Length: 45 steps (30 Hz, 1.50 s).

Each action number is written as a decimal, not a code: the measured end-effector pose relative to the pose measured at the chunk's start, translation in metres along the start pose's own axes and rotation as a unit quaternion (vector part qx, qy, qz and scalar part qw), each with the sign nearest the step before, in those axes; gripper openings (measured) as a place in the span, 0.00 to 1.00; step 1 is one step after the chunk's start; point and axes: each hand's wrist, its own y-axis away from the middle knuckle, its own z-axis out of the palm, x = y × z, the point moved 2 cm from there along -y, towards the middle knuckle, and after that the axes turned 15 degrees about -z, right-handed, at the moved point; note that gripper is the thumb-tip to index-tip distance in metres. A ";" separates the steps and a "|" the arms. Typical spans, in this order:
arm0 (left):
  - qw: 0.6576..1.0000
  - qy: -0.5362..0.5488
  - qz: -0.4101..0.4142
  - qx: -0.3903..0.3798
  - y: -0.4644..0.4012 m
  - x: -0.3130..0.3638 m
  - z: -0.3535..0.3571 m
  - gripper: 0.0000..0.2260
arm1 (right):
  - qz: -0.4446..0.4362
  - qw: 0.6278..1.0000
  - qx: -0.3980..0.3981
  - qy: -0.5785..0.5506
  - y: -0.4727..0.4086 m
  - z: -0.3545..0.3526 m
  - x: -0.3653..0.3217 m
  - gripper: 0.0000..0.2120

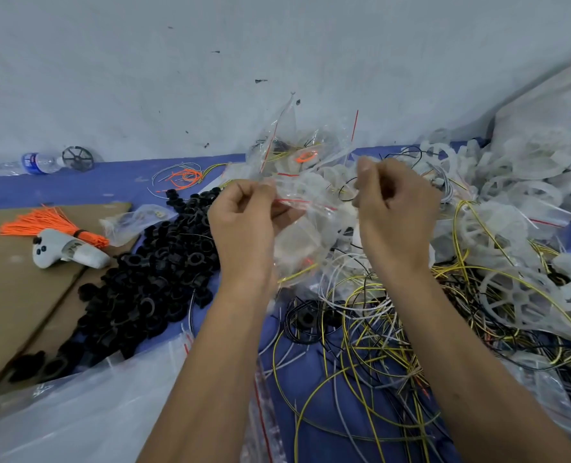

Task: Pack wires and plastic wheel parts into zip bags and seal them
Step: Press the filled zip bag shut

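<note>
Above the blue mat (pixel 304 372), mid-frame: one clear zip bag (pixel 299 212), held up off the pile. Left hand (pixel 244 222) and right hand (pixel 394 202) each pinch its red-striped mouth, fingers curled, at opposite ends. Contents: a whitish wheel part and yellow wire, judged light. Film thin, limp, likely slippery; best held at the zip strip, as now. Around: heap of black rings (pixel 150 279) to the left; loose wires (pixel 377 345) tangled beneath; white plastic wheels (pixel 511 202) to the right; filled bags (pixel 297 152) behind; orange ties (pixel 50 222) on cardboard (pixel 10 295). Trailing wires may snag the seal.
</note>
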 end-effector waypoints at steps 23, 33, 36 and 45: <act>0.971 -0.157 0.147 0.100 -0.006 0.020 -0.022 0.07 | 0.345 0.792 -0.148 -0.481 0.010 0.011 0.015 0.09; 0.915 -0.275 -0.263 -0.137 -0.020 -0.020 -0.050 0.20 | 0.363 0.868 -0.264 -0.214 0.020 -0.004 0.041 0.20; 0.929 -0.235 -0.241 -0.155 -0.020 -0.016 -0.049 0.18 | 0.368 0.875 -0.216 -0.227 0.015 -0.004 0.039 0.22; 0.969 -0.162 -0.123 -0.137 -0.021 -0.007 -0.050 0.11 | 0.352 0.865 -0.142 -0.327 0.001 -0.019 0.045 0.08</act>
